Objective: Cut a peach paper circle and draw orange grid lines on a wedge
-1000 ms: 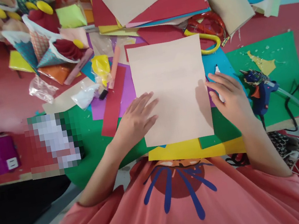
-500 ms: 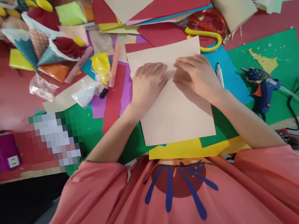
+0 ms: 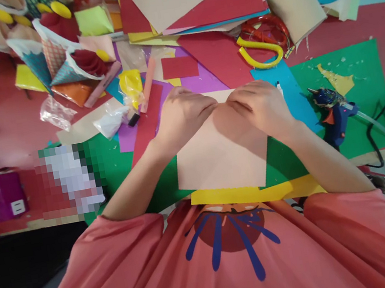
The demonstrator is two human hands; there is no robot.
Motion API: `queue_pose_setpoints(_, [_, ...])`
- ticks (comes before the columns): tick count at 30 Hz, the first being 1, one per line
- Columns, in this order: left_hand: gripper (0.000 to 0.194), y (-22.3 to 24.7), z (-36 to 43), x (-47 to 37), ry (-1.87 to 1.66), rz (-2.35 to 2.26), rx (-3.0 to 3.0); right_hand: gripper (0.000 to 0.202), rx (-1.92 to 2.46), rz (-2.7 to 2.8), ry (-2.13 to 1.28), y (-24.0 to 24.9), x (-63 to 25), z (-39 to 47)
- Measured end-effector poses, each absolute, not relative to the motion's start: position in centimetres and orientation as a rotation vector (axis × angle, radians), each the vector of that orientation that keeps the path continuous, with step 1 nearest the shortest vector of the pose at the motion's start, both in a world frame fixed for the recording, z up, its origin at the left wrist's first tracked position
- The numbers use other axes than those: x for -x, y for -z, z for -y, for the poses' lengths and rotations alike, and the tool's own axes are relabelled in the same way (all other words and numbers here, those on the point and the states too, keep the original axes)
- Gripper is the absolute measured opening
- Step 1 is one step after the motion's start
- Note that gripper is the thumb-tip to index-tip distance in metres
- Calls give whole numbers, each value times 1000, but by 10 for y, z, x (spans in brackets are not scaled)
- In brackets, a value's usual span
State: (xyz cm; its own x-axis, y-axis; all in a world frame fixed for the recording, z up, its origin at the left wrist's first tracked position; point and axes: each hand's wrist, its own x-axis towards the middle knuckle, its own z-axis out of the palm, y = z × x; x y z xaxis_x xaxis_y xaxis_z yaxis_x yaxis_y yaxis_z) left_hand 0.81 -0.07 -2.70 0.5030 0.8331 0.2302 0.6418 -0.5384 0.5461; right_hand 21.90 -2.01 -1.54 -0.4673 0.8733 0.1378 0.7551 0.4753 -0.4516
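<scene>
A pale cream sheet of paper lies in front of me, tilted slightly. My left hand grips its far edge with bent fingers pressed together. Close beside it, my right hand is closed on the same edge, its thumb and fingertips pinched. Between the two hands a short stretch of the far edge shows; the fingers hide the rest, and whether the edge is folded over I cannot tell. A small red paper piece lies just beyond the sheet.
A hot glue gun rests on green paper at right, near a marker. Yellow-handled scissors and red-handled scissors lie beyond. Paper cones stand at far left, beside a stack of coloured sheets.
The sheet's far edge has come toward me, uncovering the small red piece. Both hands have drawn slightly nearer and now pinch that edge instead of resting on the sheet.
</scene>
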Motion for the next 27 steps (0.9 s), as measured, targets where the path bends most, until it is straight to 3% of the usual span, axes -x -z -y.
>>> queue_pose_setpoints(6, [19,3,5,36,-734,-1372,-1923,13,1467,2212,-612,-4,-251,26])
queue_pose_setpoints(10, [26,-4,10,55,-773,-1389,-1646,15,1473,2024,-874,-14,-263,31])
queue_pose_setpoints(19, [18,31,11,56,-985,-1427,-1137,23,1500,1634,-1260,-5,-265,37])
queue_pose_setpoints(27, [17,39,19,53,-985,-1405,-1044,29,1496,1514,-1362,6,-268,41])
